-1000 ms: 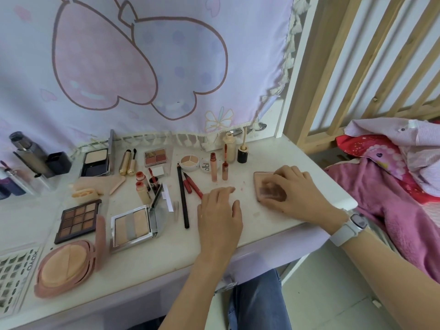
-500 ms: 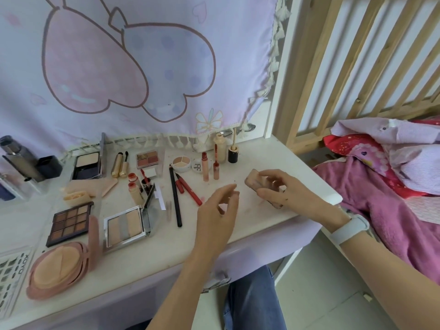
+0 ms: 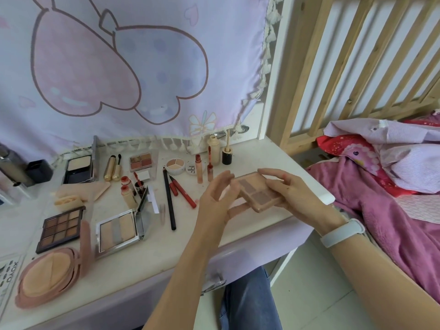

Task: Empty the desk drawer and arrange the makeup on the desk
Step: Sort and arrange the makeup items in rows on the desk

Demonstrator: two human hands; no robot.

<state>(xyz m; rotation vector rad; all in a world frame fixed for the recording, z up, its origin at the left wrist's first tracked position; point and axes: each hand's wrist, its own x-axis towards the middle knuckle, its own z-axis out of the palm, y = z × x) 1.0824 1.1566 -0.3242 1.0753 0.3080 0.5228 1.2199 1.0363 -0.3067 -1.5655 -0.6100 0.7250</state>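
A small pink palette [image 3: 258, 191] is held tilted just above the desk [image 3: 250, 231], right of the frame's centre, with the right hand [image 3: 292, 194] curled round its far and right edges. The left hand [image 3: 217, 203] touches its left side, thumb beneath one corner and fingers loosely spread above. Left of them lie a black pencil [image 3: 168, 198], a silver-framed palette [image 3: 117, 231], a dark nine-pan palette [image 3: 60, 227] and a round pink compact [image 3: 47, 278] in the lower left.
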